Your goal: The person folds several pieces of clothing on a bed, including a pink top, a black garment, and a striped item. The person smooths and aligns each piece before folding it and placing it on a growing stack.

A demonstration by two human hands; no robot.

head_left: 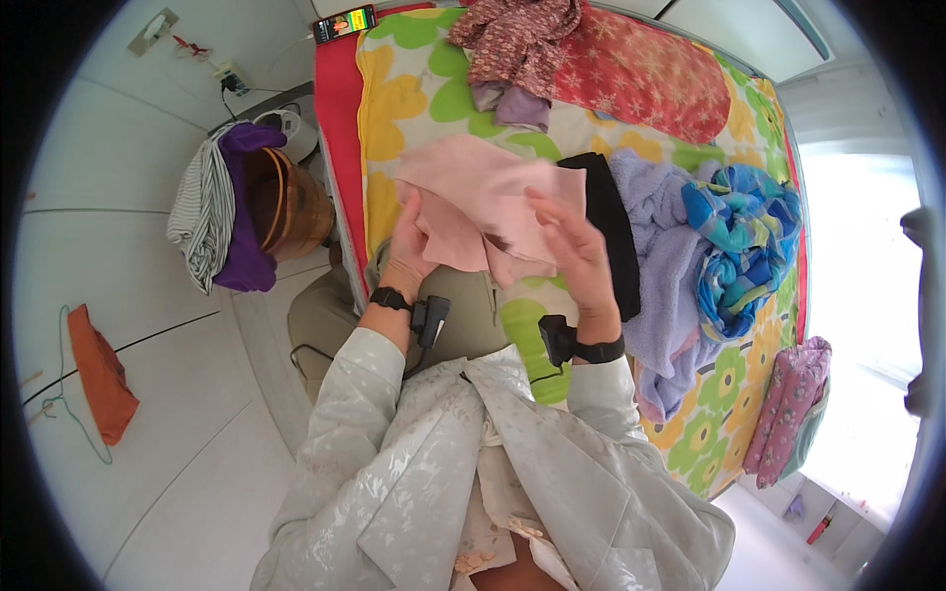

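Observation:
A pink garment (473,182), partly folded, lies across my lap and the bed's edge in front of me. My left hand (409,241) grips its near left side, thumb up along the edge and the other fingers partly hidden by the fabric. Over the right part of the cloth, my right hand (574,251) is raised with its fingers stretched and apart, slightly blurred; nothing shows in it. Just right of the pink garment is a folded black cloth (606,227). Each wrist wears a black strap with a small device.
The flowered bedsheet (394,94) bears a lavender fleece garment (655,246), a blue plaid cloth (734,246), a red patterned cloth (641,74) and a phone (345,24). At left stands a wooden bucket (305,202) with purple cloth (246,197). An orange cloth (101,374) lies beside a hanger (74,414).

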